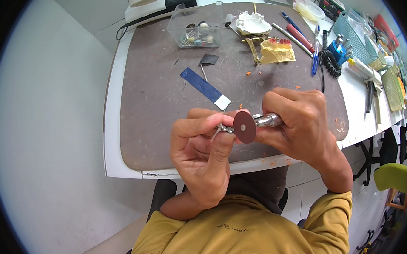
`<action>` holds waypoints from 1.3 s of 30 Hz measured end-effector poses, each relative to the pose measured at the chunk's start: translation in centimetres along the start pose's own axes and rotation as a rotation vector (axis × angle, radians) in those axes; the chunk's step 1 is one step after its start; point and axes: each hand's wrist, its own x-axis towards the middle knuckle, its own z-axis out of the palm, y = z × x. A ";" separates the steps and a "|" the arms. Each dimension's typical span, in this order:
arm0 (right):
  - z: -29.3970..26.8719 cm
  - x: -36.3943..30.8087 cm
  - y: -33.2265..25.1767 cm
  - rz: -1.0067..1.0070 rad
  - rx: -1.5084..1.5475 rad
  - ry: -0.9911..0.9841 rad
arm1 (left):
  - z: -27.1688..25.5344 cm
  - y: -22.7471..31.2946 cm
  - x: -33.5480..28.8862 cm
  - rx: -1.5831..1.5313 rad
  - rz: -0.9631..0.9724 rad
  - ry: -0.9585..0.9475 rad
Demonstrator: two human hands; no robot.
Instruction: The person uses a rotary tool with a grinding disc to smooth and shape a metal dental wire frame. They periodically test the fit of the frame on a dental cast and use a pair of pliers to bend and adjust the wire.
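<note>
Between the thumb and fingers of my left hand is a small silvery dental metal casting with rounded, tooth-like lumps. My right hand is wrapped round a metal rotary handpiece. A flat reddish-brown cutting disc is mounted on its end, facing left. The disc is right beside the casting and hides part of it; whether they touch I cannot tell. Both hands are above the front part of the brown work mat.
Beyond my hands lie a blue strip with a white end and a dark abrasive scrap. Farther back are a clear plastic box of small tools, a white plaster model and a yellow dental cast. Pens, a glue gun and baskets stand right.
</note>
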 end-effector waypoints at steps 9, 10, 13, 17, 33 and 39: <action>0.1 0.0 0.1 -0.008 0.006 0.010 | 0.0 0.0 0.0 -0.005 0.003 0.002; 0.1 0.0 0.2 -0.007 0.001 0.005 | 0.1 0.1 0.0 -0.007 -0.002 0.006; 0.0 0.0 0.2 -0.014 -0.003 0.001 | 0.1 0.1 0.0 -0.003 -0.004 -0.002; 0.1 0.1 0.0 -0.021 0.010 0.001 | 0.2 0.2 0.1 0.004 -0.004 -0.011; 0.1 0.0 -0.1 0.001 0.013 0.027 | 0.0 0.2 0.1 -0.008 -0.040 0.008; -0.1 0.0 -0.1 0.011 0.004 0.012 | 0.1 0.3 0.0 -0.013 -0.049 0.018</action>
